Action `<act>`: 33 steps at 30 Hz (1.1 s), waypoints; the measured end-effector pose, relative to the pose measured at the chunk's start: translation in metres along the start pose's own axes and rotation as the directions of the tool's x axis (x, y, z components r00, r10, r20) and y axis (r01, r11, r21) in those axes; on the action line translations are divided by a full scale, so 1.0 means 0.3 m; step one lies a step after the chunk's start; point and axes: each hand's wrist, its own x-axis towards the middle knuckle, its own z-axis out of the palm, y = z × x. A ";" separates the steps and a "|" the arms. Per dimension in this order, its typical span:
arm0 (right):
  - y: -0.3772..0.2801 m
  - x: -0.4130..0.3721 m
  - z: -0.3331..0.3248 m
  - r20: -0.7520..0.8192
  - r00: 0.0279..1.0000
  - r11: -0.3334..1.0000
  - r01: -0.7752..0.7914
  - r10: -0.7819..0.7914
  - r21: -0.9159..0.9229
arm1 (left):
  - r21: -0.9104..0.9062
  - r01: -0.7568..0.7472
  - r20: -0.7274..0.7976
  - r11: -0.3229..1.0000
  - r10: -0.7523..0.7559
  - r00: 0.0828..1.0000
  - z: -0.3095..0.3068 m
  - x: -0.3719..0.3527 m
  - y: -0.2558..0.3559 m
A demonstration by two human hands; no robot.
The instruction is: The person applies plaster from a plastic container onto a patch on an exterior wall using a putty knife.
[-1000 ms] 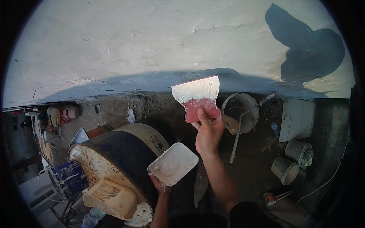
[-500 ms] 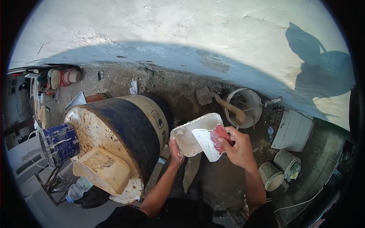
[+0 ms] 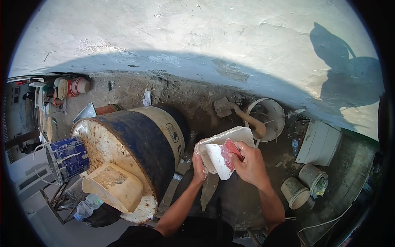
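In the middle of the head view, my left hand (image 3: 199,166) grips the left side of a shallow, off-white plastic container (image 3: 234,134) smeared with filler. My right hand (image 3: 252,164) is closed on the red handle of a wide scraper (image 3: 224,158), whose blade is coated in white paste. The blade lies over the container's near side, partly hiding its inside. Whether blade and rim touch is unclear.
A blue and cream drum (image 3: 135,136) lies left, with a blue bucket (image 3: 68,158) and a cut yellowish container (image 3: 113,187) by its rusty end. The plastered wall (image 3: 185,33) spans the top. Beyond my hands is a round tub (image 3: 273,121); two buckets (image 3: 295,192) stand right.
The container has tilted and shifted slightly right. The scraper has moved a little left and down across it, its blade now more upright. Both hands remain closed on what they hold.
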 end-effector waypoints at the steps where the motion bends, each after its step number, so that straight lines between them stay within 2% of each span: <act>1: 0.007 0.002 0.016 -0.016 0.999 1.000 0.029 -0.029 -0.005 | 0.013 -0.022 0.011 1.000 0.022 1.000 0.003 0.004 0.001; 2: 0.016 0.008 0.026 -0.030 0.998 0.998 0.060 -0.061 -0.008 | 0.027 -0.046 0.021 0.999 0.045 0.999 0.005 0.009 0.002; 5: 0.038 0.020 0.022 0.084 0.996 0.995 0.003 -0.011 0.096 | 0.000 0.003 -0.001 1.000 -0.003 1.000 -0.002 0.003 -0.015; 8: 0.110 0.037 0.039 0.150 0.988 0.922 -0.079 0.023 0.379 | 0.071 -0.026 0.035 0.997 0.024 0.999 0.006 0.010 0.004; 11: 0.129 0.045 0.039 0.225 0.971 0.791 -0.204 0.086 0.576 | 0.129 -0.033 0.046 0.991 0.027 0.999 0.020 0.019 0.030; 14: 0.168 0.041 0.055 0.239 0.962 0.734 -0.258 0.133 0.629 | 0.157 -0.034 0.038 0.987 0.028 0.999 0.036 0.027 0.062; 17: 0.168 0.034 0.054 0.288 0.939 0.631 -0.340 0.188 0.697 | 0.207 -0.095 0.062 0.974 0.084 0.995 0.031 0.030 0.075; 23: 0.174 0.021 0.058 0.224 0.963 0.509 -0.270 0.150 0.817 | 0.147 -0.017 -0.038 0.989 0.023 0.999 -0.051 0.030 0.006; 24: 0.174 0.019 0.052 0.211 0.967 0.491 -0.253 0.141 0.833 | 0.029 0.022 -0.065 0.999 -0.020 0.998 -0.084 0.022 -0.029; 26: 0.173 0.006 0.031 0.172 0.976 0.452 -0.213 0.132 0.866 | -0.042 0.034 -0.061 0.999 -0.037 0.997 -0.130 0.019 -0.031; 27: 0.173 0.005 0.023 0.102 0.981 0.421 -0.163 0.164 0.892 | -0.080 0.045 -0.050 0.996 -0.049 0.998 -0.152 0.023 -0.035; 28: 0.168 0.008 0.019 0.037 0.980 0.391 -0.114 0.198 0.913 | -0.154 0.080 -0.161 0.985 -0.105 0.981 -0.177 0.018 -0.051; 33: 0.172 0.120 0.048 -0.263 0.896 0.298 0.158 0.358 0.942 | -0.095 0.112 -0.059 0.989 -0.118 0.991 -0.291 -0.038 0.006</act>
